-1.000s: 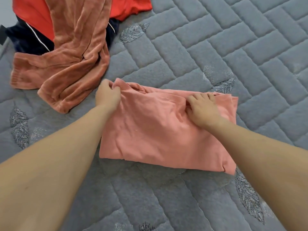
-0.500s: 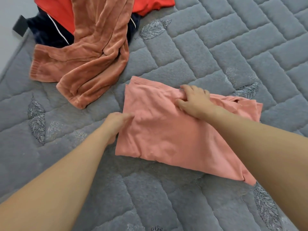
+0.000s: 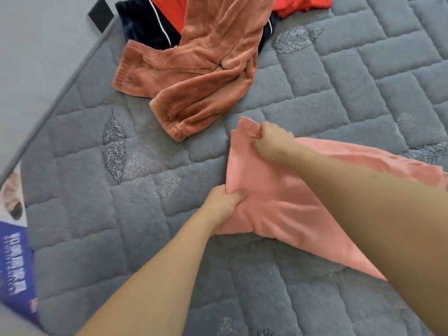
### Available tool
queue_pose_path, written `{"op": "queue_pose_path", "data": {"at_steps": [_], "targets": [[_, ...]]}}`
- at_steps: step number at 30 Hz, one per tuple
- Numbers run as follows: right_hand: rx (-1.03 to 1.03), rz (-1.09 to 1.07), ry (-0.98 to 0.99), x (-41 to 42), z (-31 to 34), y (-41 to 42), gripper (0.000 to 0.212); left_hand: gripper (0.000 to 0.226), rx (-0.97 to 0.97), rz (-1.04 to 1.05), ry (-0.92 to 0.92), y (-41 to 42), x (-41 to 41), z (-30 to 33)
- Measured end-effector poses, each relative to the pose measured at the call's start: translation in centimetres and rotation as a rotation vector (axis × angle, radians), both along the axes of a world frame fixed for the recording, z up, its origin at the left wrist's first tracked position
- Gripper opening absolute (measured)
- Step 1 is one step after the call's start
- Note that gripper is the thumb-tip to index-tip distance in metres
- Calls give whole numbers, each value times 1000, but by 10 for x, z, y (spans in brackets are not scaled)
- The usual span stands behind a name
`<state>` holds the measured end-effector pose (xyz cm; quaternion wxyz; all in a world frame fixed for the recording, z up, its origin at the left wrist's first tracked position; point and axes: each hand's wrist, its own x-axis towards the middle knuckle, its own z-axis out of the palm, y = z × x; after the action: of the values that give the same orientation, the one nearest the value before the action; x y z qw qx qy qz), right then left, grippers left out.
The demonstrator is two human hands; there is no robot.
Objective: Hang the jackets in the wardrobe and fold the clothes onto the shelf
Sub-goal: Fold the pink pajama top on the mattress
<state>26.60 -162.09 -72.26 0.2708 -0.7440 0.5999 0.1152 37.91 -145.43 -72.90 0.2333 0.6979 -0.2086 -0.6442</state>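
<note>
The left hand [image 3: 226, 202] pinches the near end of the pink garment's [image 3: 278, 202] left edge, thumb on top and fingers tucked beneath the cloth. The right hand [image 3: 271, 141] grips the far end of that same edge, fingers curled round a bunched corner that stands a little off the bed [image 3: 97, 214]. Holding both ends of one side this way keeps the layers of the half-folded piece together, and it reads as the setup for carrying that side across to make the next fold, or for lifting the piece whole; which of the two I cannot tell. The right forearm crosses over the middle of the garment, so part of its surface is hidden.

The pink garment lies flat on the grey quilted bed, toward the right side of the view, its right end running out under the arm. Folding of this piece looks partly done; it is not yet on any shelf, and no wardrobe or shelf shows here.

Farther off, toward the bed's far left corner, a rust-coloured velvety garment [image 3: 198, 69] lies loose and unfolded, draped partly over a dark navy garment [image 3: 145, 27] with white piping and a bright red garment [image 3: 303, 4]. These seem to be waiting their turn. Beyond the bed's left edge a blue printed object [image 3: 14, 270] shows, blurred.
</note>
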Motion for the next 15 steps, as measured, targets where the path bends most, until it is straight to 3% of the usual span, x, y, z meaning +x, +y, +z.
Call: {"op": "queue_pose_path", "data": {"at_steps": [3,7,12,15], "targets": [[56,24,-116,34,14,24,16,16,-27,98,54,22,31,20],[117,-107,-472,98,69,38,11,18,-95,246,-22,29,102,75],[199,-373,-939,166,188,24,26,20,-292,382,-123,18,191,198],[142,-432,-1110,173,263,21,15,30,-401,312,-31,13,210,278]]}}
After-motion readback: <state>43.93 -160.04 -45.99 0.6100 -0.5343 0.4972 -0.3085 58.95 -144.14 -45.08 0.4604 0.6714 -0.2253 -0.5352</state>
